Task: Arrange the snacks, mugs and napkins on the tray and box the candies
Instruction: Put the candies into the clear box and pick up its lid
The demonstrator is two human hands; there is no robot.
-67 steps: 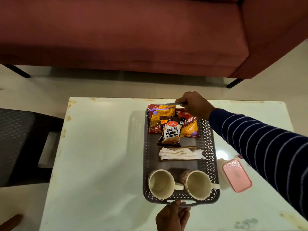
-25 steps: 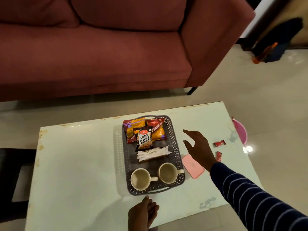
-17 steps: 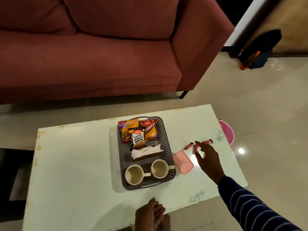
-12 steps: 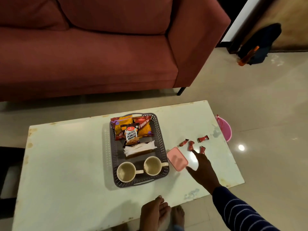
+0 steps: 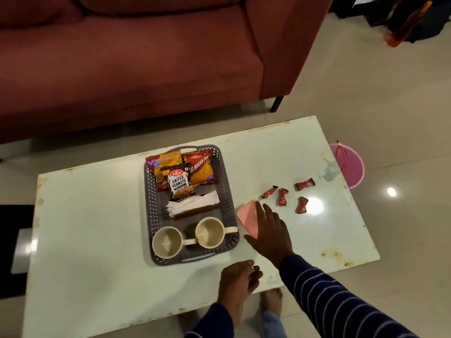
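A grey perforated tray (image 5: pixel 149 191) on the white table holds snack packets (image 5: pixel 180 174), a stack of white napkins (image 5: pixel 192 206) and two cream mugs (image 5: pixel 210 232). Right of the tray lies a pink candy box (image 5: pixel 246 215). My right hand (image 5: pixel 269 231) lies over the box with fingers straight, covering its right part. Several red wrapped candies (image 5: pixel 283 196) are scattered on the table beyond the box. My left hand (image 5: pixel 238 279) hovers by the near table edge, fingers loosely curled, holding nothing.
A red sofa (image 5: pixel 146 57) stands behind the white table (image 5: pixel 85 240). A pink bucket (image 5: pixel 349 164) sits on the floor off the table's right end. A dark chair (image 5: pixel 12 240) is at the left. My bare feet (image 5: pixel 271 303) show under the near edge.
My right hand let go of the tray's far handle, swung right over the candies, then drew back onto the pink box. My left hand left the tray's near handle.
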